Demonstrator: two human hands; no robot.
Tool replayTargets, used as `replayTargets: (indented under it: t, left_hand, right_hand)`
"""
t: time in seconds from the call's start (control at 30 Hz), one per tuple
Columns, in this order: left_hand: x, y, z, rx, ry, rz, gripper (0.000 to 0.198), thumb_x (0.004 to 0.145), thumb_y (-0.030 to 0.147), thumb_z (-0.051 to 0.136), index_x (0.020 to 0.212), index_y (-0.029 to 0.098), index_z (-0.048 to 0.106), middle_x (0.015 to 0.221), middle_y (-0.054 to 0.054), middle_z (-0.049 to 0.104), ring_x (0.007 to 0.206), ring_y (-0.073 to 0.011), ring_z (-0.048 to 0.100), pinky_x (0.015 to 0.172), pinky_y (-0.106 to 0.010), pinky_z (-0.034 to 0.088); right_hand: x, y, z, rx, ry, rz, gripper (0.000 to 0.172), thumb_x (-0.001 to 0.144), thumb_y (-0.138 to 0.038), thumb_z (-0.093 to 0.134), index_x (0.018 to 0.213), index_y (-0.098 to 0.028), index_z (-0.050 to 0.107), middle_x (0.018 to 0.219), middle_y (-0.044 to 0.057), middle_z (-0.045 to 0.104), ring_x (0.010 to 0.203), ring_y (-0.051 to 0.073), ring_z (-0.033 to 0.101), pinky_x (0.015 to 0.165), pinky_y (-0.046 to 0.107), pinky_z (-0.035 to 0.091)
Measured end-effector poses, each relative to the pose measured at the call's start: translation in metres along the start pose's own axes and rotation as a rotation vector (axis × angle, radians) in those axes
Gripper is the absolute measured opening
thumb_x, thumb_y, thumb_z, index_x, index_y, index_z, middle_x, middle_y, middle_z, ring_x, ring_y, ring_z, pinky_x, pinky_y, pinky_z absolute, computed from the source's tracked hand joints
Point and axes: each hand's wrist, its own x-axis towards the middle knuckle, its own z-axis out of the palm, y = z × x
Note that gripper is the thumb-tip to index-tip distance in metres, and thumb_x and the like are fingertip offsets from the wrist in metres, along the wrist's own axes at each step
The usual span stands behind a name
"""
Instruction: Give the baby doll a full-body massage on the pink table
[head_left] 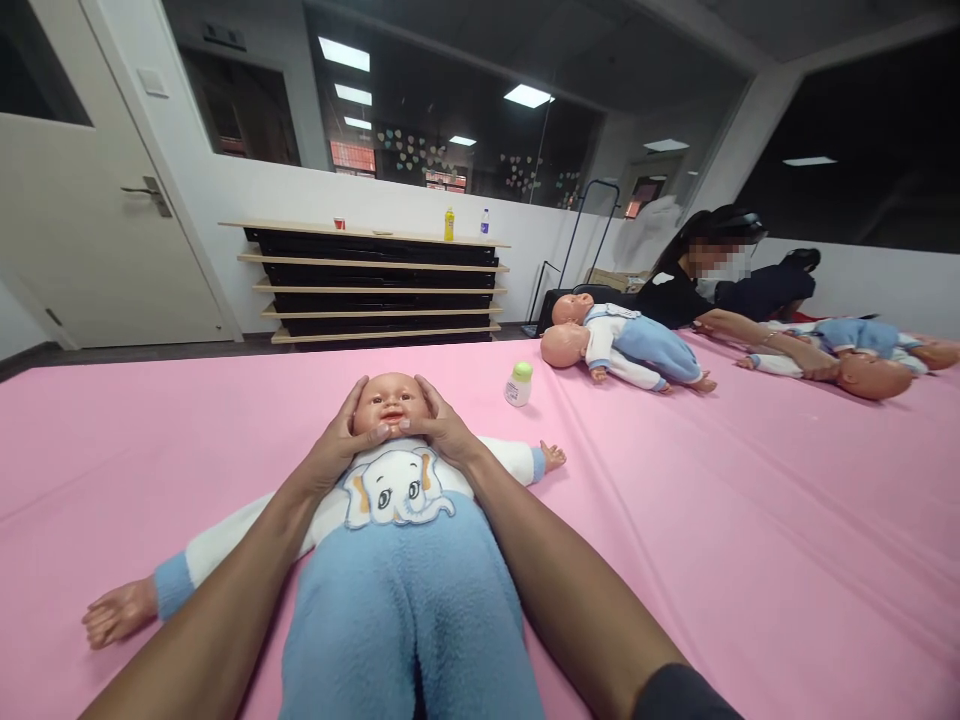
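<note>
A baby doll (416,580) lies on its back on the pink table cover (720,520), its head away from me. It wears a white and light-blue suit with an elephant on the chest, and its arms are spread out. Against one cheek rests my left hand (346,432), thumb by the doll's chin and fingers curved along the side of the head. My right hand (442,425) cups the other cheek the same way, so the head is held between both palms. Beyond my right hand stands a small white bottle with a green cap (519,384).
Two more dolls (637,345) lie close together at the right rear. A person in black (675,275) bends over another doll (874,372), with someone else behind. Past the table's far edge stand stacked boards (375,285) carrying a yellow bottle (449,224).
</note>
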Motion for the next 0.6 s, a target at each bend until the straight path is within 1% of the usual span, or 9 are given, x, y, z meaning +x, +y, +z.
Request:
replayTargets:
  t: [0.1,0.2,0.33,0.47,0.6]
  left_hand:
    - [0.001,0.000,-0.001,0.041,0.030,-0.002,0.102,0.068,0.038,0.076,0.151,0.037,0.017,0.155,-0.006,0.029,0.135,-0.0272,0.045,0.110,-0.038,0.044]
    - [0.001,0.002,0.000,0.085,0.083,-0.042,0.101,0.065,0.039,0.078,0.149,0.040,0.022,0.155,-0.003,0.029,0.138,-0.0275,0.041,0.111,-0.037,0.044]
    - [-0.003,0.009,0.003,0.056,0.038,-0.087,0.100,0.068,0.040,0.075,0.148,0.045,0.016,0.155,-0.001,0.029,0.135,-0.0257,0.045,0.109,-0.038,0.046]
    - [-0.008,0.016,0.007,0.060,0.029,-0.098,0.100,0.069,0.039,0.075,0.149,0.044,0.015,0.155,-0.001,0.029,0.137,-0.0252,0.043,0.108,-0.035,0.047]
    - [-0.006,0.014,0.006,0.041,0.024,-0.098,0.099,0.070,0.037,0.074,0.149,0.043,0.015,0.155,-0.002,0.029,0.135,-0.0260,0.045,0.105,-0.035,0.050]
  right_hand:
    - [0.001,0.000,-0.003,-0.041,-0.001,0.004,0.111,0.055,-0.024,0.087,0.149,-0.024,0.027,0.144,0.007,0.044,0.127,0.026,0.049,0.107,0.045,0.042]
    - [0.001,-0.001,-0.004,-0.088,0.012,0.015,0.112,0.053,-0.027,0.088,0.148,-0.026,0.030,0.142,0.005,0.045,0.127,0.027,0.049,0.107,0.045,0.042]
    - [0.001,-0.002,-0.003,-0.121,0.017,0.016,0.108,0.053,-0.029,0.088,0.147,-0.028,0.033,0.143,0.003,0.044,0.128,0.026,0.047,0.109,0.043,0.040]
    - [0.002,0.002,-0.005,-0.093,-0.003,0.011,0.108,0.056,-0.027,0.086,0.148,-0.027,0.031,0.145,0.003,0.042,0.128,0.025,0.047,0.109,0.042,0.039]
    - [0.005,0.006,-0.009,-0.076,-0.033,0.001,0.105,0.059,-0.024,0.084,0.149,-0.026,0.029,0.146,0.005,0.041,0.130,0.024,0.046,0.109,0.042,0.038]
